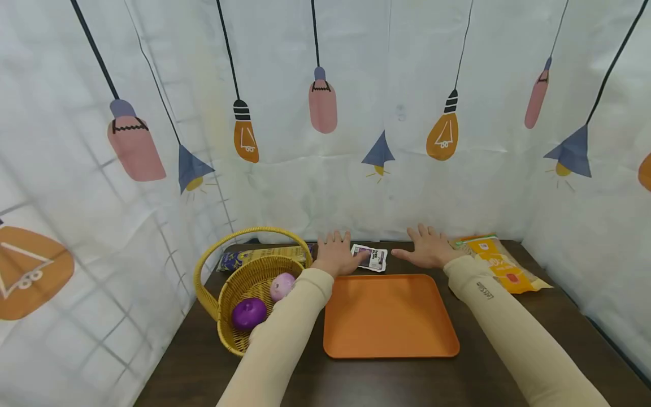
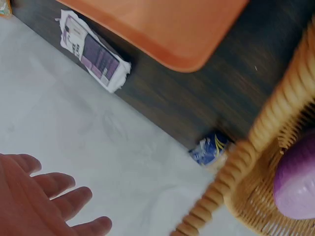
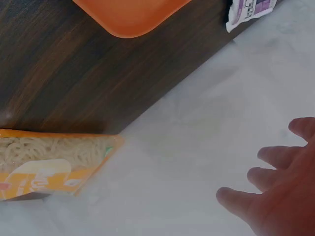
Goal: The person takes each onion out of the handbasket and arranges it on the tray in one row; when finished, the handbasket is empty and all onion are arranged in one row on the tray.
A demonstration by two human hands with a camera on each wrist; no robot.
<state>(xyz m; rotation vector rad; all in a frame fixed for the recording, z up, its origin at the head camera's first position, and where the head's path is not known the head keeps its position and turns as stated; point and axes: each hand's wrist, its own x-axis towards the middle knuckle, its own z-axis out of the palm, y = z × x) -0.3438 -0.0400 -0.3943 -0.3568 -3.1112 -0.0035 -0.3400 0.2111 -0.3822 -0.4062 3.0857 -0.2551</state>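
My left hand (image 1: 335, 255) reaches forward with its fingers spread and holds nothing. Also spread out and bare is my right hand (image 1: 426, 249), over to the right. Between them, at the back of the table, lies a small white and purple packet (image 1: 375, 258); in the left wrist view it sits apart from the fingers. An orange tray (image 1: 390, 316) lies in front of the hands with nothing on it. To the left stands a yellow wicker basket (image 1: 226, 316) holding a purple onion (image 1: 249, 314) and a paler onion (image 1: 282, 286). My left forearm hides part of the basket.
Behind the basket lies a blue and gold packet (image 1: 244, 259). An orange and clear bag of noodles (image 1: 500, 263) lies at the back right, beside my right forearm. A white patterned curtain (image 1: 325, 186) hangs along the back edge of the dark table (image 1: 386, 384).
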